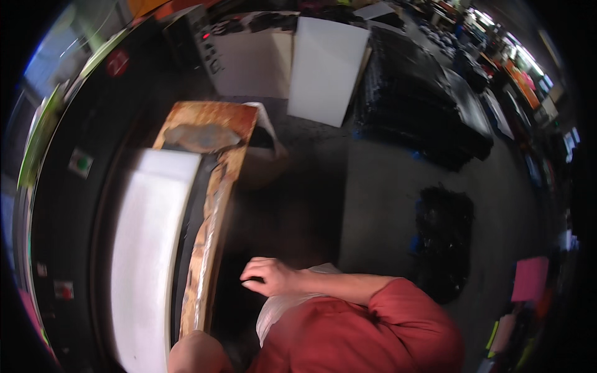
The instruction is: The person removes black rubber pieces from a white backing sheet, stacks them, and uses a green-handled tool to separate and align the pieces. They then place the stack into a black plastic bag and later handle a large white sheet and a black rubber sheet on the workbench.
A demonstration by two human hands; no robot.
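Note:
My right hand (267,276) hangs in front of my body, off the right side of a narrow wooden bench. Its fingers are loosely curled, with a dark gap between thumb and fingers, and nothing shows in it. At the lower edge only bare skin of my left arm (199,353) shows, by the near end of the bench; my left hand is hidden. A long white panel (152,248) lies to the left of the worn wooden edge (202,273). On the far end of the bench rests a flat greyish, ragged piece (204,138).
A dark machine body (71,211) with a green and a red button runs along the left. Ahead, a white board (326,71) stands upright beside a stack of black-wrapped goods (410,93). A black plastic bundle (444,236) lies on the grey floor at right.

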